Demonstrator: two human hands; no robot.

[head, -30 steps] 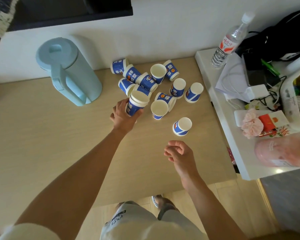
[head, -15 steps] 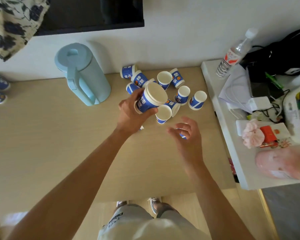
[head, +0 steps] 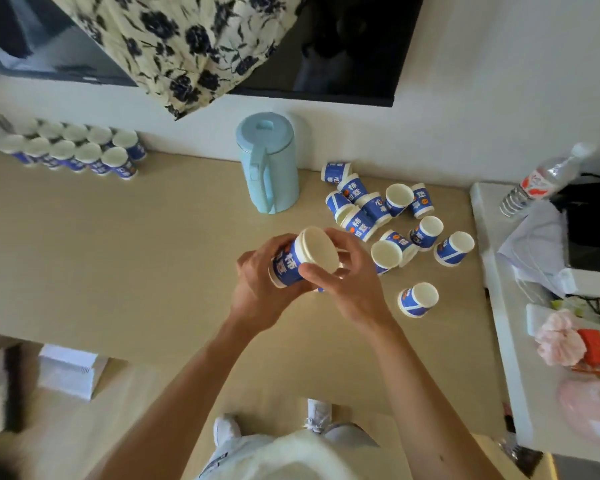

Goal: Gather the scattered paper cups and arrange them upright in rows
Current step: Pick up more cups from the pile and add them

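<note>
My left hand (head: 257,289) grips a nested stack of blue-and-white paper cups (head: 303,256) above the wooden table (head: 118,254). My right hand (head: 350,289) holds the same stack at its rim, thumb on the near side and fingers over the far side. To the right lies a scattered pile of cups (head: 371,209), some on their sides, some upright. A single cup (head: 417,299) stands apart nearer to me. At the far left, against the wall, two rows of upright cups (head: 73,150) stand together.
A light blue jug (head: 269,164) stands by the wall between the rows and the pile. On the right is a white side table (head: 506,306) with a water bottle (head: 541,180), papers, cables and a pink thing. A flowered cloth (head: 187,46) hangs over a dark screen.
My left hand lifted the stacked cups from the pile and brought them toward me. My right hand came up from the table and took hold of the stack's rim. The view swung left, revealing the rows.
</note>
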